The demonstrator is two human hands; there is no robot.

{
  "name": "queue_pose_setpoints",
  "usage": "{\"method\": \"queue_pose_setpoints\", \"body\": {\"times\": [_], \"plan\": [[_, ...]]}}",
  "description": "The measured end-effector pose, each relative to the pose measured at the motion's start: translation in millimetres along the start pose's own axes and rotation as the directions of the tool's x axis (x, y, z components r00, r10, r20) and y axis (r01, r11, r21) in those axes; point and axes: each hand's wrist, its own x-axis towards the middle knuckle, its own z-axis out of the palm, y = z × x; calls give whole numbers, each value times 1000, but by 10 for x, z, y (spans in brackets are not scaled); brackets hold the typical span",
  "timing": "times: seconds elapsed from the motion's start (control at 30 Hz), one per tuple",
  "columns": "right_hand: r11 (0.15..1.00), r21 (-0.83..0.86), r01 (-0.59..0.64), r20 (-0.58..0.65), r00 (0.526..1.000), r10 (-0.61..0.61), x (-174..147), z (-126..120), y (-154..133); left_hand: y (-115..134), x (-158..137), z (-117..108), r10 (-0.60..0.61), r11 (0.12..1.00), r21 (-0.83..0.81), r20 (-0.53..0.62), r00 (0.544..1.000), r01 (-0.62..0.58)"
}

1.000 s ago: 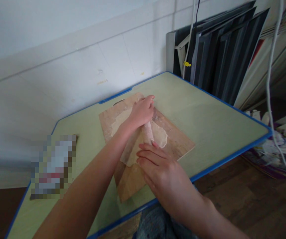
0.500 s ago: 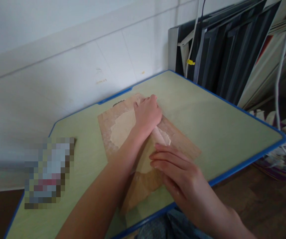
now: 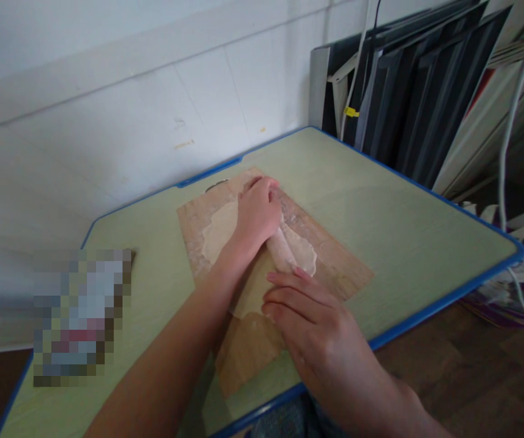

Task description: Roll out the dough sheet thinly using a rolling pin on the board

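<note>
The pale green, blue-edged table (image 3: 408, 207) gives a broad, flat base, and the wooden board (image 3: 248, 359) lies flat on it, turned askew and close to the person, probably so both arms can bear down from above. A pale dusting shows on the wood around the dough (image 3: 257, 283), likely there against sticking; the sheet itself lies thin and ragged-edged on the board, partly hidden by the left forearm. Across it runs the rolling pin (image 3: 281, 249), slanting from far to near — a lie that seems to suit one hand at each end, so that the pressure spreads along its length. The left hand (image 3: 259, 207) reaches out to the far end, arm extended, fingers curled down over the pin in what looks like a closed hold. The right hand (image 3: 321, 322) is at the near end, its back turned up and its wrist lower; the fingers lie close together and only gently bent over the pin's tip — how far they wrap underneath I cannot tell.
</note>
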Motion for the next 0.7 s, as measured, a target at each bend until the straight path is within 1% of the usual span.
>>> {"method": "queue_pose_setpoints", "body": {"times": [0.13,0.23,0.3,0.37,0.53,0.6,0.7], "plan": [[999,30,-24,-33,999,25,-23,-74,57,123,39,47,19,999,39,7,1000,-20],[995,80,-66,-81,994,73,-63,-174,108,265,79,89,55,995,82,38,998,-58],[991,103,-89,-101,990,99,-82,-212,122,313,88,101,73,992,102,53,996,-78],[992,89,-88,-104,990,97,-87,-210,116,301,78,96,80,991,104,54,995,-85],[1000,29,-12,-31,999,13,-57,-87,62,107,27,41,55,995,83,24,998,-57],[1000,18,16,-23,1000,-16,-42,-50,48,56,26,28,37,995,90,22,999,-38],[1000,17,-2,-23,1000,2,-33,-73,53,87,56,38,29,993,112,36,999,-33]]}}
